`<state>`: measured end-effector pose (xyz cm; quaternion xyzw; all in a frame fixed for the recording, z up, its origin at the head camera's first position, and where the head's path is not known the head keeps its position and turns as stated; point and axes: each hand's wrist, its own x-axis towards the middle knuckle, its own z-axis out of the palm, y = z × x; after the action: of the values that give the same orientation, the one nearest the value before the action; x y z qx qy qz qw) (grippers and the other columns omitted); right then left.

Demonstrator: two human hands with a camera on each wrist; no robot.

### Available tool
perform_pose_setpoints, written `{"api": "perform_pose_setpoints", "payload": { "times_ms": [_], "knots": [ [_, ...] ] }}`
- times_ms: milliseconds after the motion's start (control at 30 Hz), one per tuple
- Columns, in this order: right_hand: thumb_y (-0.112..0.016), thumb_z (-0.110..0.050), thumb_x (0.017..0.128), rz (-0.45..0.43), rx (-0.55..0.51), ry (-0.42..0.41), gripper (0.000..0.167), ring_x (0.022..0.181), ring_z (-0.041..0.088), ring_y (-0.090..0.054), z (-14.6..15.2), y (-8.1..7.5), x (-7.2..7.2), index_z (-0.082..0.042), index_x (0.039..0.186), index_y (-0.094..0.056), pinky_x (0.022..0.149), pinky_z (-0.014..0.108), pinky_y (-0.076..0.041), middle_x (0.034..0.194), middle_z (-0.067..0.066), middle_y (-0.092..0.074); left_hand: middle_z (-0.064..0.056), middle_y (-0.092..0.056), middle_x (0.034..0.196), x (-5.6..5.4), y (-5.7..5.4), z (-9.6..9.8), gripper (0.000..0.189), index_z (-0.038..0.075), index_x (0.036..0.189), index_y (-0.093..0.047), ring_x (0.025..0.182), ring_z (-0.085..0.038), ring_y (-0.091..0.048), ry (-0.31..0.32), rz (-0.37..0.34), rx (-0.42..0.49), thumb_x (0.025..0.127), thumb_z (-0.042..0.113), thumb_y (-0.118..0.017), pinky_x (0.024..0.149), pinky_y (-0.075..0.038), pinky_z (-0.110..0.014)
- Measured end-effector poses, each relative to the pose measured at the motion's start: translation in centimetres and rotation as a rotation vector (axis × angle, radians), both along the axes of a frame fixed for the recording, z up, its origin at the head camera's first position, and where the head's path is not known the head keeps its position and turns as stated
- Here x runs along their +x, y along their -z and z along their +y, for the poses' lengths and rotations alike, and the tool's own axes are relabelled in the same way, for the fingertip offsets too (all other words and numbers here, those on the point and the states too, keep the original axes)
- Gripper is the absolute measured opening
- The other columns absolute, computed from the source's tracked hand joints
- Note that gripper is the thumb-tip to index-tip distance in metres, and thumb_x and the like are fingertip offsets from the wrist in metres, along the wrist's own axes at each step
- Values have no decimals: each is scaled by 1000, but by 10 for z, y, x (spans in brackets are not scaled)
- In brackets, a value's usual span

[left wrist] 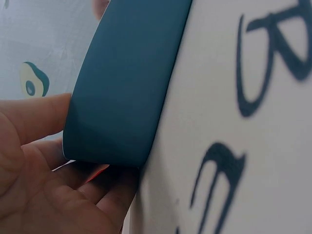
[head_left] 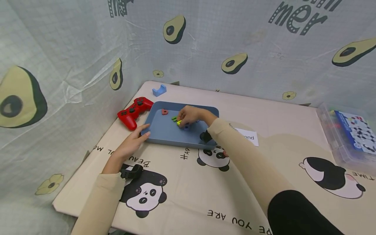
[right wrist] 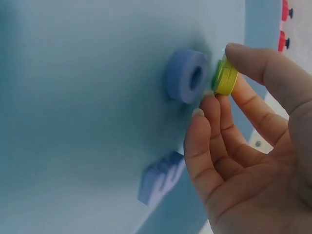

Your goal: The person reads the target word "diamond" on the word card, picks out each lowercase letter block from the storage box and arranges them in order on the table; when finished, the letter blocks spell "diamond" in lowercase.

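A person's two hands work at a shallow blue tray (head_left: 164, 132) on a pale, panda-printed worktop (head_left: 182, 182). The right hand (head_left: 192, 115) reaches over the tray and pinches a small yellow piece (right wrist: 226, 82) between thumb and fingertips; the tray's floor lies below those fingertips. Also in the tray, just to the left of the right hand's fingertips, is a green piece (head_left: 174, 119), and farther left, toward the back corner, a small red piece (head_left: 164, 112) with a hole in it. Close by the same fingertips lies a thick blue ring (right wrist: 185, 78), and under the palm side of the hand a ridged blue piece (right wrist: 160, 179). The left hand (head_left: 132, 142) holds the tray by its left end, thumb and fingers at the rim and outer wall. A red game controller (head_left: 133, 112) rests just beyond the left hand, beside the tray, and a light blue U-shaped block (head_left: 159, 90) lies farther back. To the right of the right hand, partly hidden by the forearm, is a white card (head_left: 249, 136) with printed letters. Well apart, far to the right, stands a clear plastic box (head_left: 329, 140) with a blue-edged printed sheet (head_left: 356, 130); whether the sheet is inside or on top, I cannot tell.
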<state>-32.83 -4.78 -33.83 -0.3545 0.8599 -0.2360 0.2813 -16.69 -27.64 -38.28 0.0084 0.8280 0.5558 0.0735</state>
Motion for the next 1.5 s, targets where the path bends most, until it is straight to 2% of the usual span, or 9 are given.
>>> {"api": "perform_pose_setpoints", "payload": {
  "times_ms": [200,333,567,800,967,1067,1167,1333,1500],
  "knots": [
    [-64,-14,89,42,4,-66,32,95,19,-57,9,-10,1,-1,118,-61,76,29,-50,121,15,-59,-23,-4,155,0,-1,4,57,-1,149,-21,141,-38,0,5,-3,-3,102,21,-44,111,-11,-52],
    [-64,-14,90,106,-21,-135,35,104,23,-57,24,-20,5,-1,122,-61,83,33,-50,118,14,-60,-23,-4,154,-1,-2,8,56,-1,149,-21,141,-39,-1,13,-7,-8,102,20,-44,111,-11,-52],
    [-68,-12,87,164,-153,-180,31,96,21,-57,66,-38,24,0,116,-64,82,30,-49,107,8,-56,-23,-6,154,-4,-3,13,56,1,149,-22,140,-40,-4,13,-15,-54,102,22,-44,111,-12,-54],
    [-71,-8,84,185,-243,-194,30,89,16,-58,121,-43,53,-2,113,-64,81,29,-51,104,5,-58,-23,-4,155,-2,-5,12,57,3,150,-20,140,-40,-2,14,-19,-74,102,23,-43,110,-12,-55],
    [-72,-12,85,212,-233,-183,33,83,14,-58,160,-36,70,-4,117,-65,77,29,-52,96,1,-58,-24,1,155,0,-6,10,58,3,151,-18,140,-40,0,15,-30,-60,102,23,-43,110,-12,-56],
    [-72,-15,85,236,-201,-141,33,76,14,-55,180,-28,78,-6,117,-67,68,28,-50,90,-1,-55,-24,3,154,2,-6,8,58,3,151,-16,140,-41,1,16,-32,-64,103,24,-42,109,-13,-57],
    [-71,-15,85,262,-149,-79,26,69,15,-49,197,-18,86,-7,110,-70,60,28,-44,83,-1,-51,-25,3,154,4,-7,7,59,3,151,-16,140,-42,0,19,-28,-72,103,25,-42,109,-14,-58],
    [-72,-17,85,311,-90,9,15,65,14,-43,216,-2,95,-9,98,-72,55,27,-37,73,-2,-47,-25,3,154,5,-10,8,59,2,151,-16,139,-42,-1,21,-20,-82,103,27,-41,108,-15,-58],
    [-73,-17,84,321,-75,69,16,64,14,-43,223,9,99,-6,95,-71,56,27,-36,68,-2,-47,-25,4,154,3,-7,10,60,2,151,-14,140,-42,0,28,-21,-76,103,27,-40,109,-14,-58]
  ]
}}
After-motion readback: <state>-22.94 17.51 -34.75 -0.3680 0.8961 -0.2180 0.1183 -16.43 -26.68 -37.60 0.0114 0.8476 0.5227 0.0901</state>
